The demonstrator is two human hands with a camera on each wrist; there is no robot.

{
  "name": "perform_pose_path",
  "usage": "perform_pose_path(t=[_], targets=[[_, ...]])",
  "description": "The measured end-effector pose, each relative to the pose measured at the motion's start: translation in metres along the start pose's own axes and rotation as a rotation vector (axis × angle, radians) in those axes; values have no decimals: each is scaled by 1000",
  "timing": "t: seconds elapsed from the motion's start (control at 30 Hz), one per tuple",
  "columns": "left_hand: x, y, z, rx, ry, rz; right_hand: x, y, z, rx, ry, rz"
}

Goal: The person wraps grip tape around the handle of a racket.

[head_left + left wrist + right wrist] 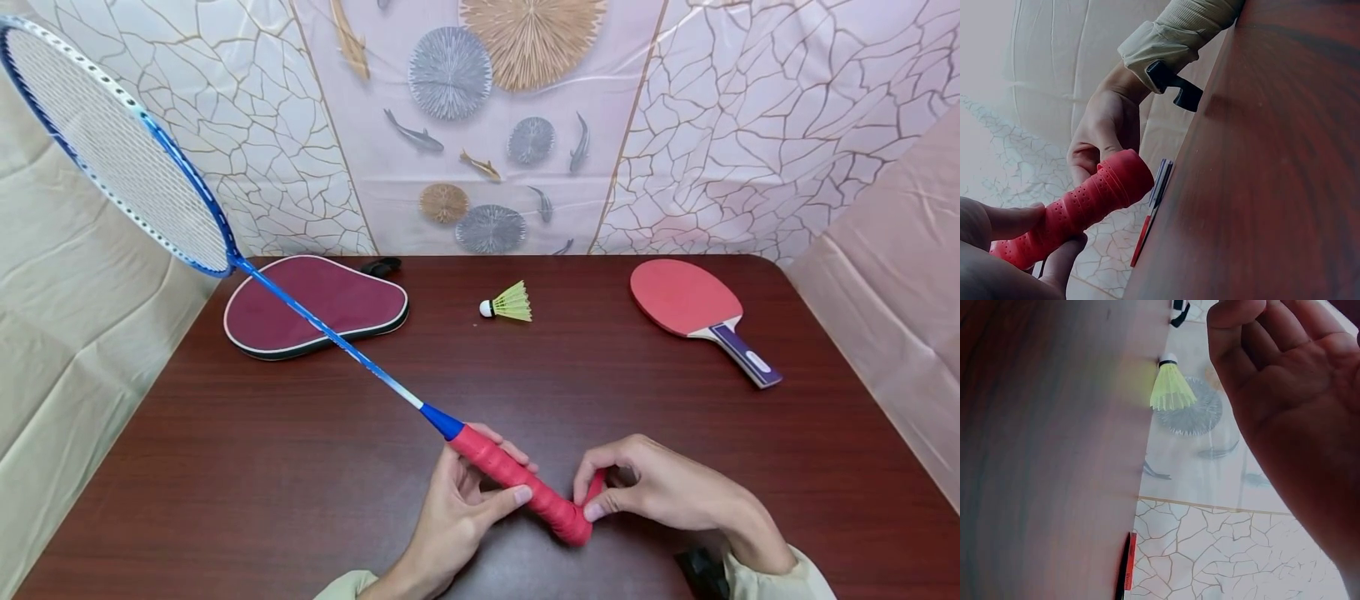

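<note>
A blue and white badminton racket slants across the head view, its strung head up at the left. Its handle carries a red perforated grip wrap, wound in overlapping turns in the left wrist view. My left hand holds this handle from below, thumb on the near side and fingers behind. At the butt end, my right hand pinches a short red strip of grip tape between thumb and forefinger. In the right wrist view my right hand shows its palm; the tape is out of sight there.
A maroon paddle case lies at the back left, under the racket's shaft. Farther right are a yellow shuttlecock and a red table tennis paddle. A black strap-like object is beside my right wrist. Patterned cloth hangs behind the table.
</note>
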State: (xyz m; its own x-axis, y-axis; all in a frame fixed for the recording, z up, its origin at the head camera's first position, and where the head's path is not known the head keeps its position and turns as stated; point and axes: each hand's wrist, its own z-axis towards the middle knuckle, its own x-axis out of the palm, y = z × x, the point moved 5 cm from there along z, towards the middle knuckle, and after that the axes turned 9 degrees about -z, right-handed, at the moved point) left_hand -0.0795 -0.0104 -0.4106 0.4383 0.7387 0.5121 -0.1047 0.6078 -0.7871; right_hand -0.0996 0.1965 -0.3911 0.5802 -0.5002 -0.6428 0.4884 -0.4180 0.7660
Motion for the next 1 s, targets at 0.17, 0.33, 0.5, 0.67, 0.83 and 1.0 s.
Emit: perform_pose_path(t=[0.17, 0.33, 0.5, 0.67, 0.83, 1.0], targets=[[0, 0, 0, 1, -4, -14, 0, -2, 1, -18, -19, -23], [-2, 0, 0, -7, -25, -14, -5, -2, 2, -4, -148, -142], [-4, 1, 0, -3, -43, -14, -8, -1, 4, -30, -208, -171], [-6, 3, 0, -28, -68, -12, -3, 4, 6, -98, -149, -91], [-9, 3, -1, -36, -104, 5, -3, 10, 8, -142, -178, -145], [-11, 5, 0, -30, -131, 5, 0, 17, 7, -111, -186, -225]])
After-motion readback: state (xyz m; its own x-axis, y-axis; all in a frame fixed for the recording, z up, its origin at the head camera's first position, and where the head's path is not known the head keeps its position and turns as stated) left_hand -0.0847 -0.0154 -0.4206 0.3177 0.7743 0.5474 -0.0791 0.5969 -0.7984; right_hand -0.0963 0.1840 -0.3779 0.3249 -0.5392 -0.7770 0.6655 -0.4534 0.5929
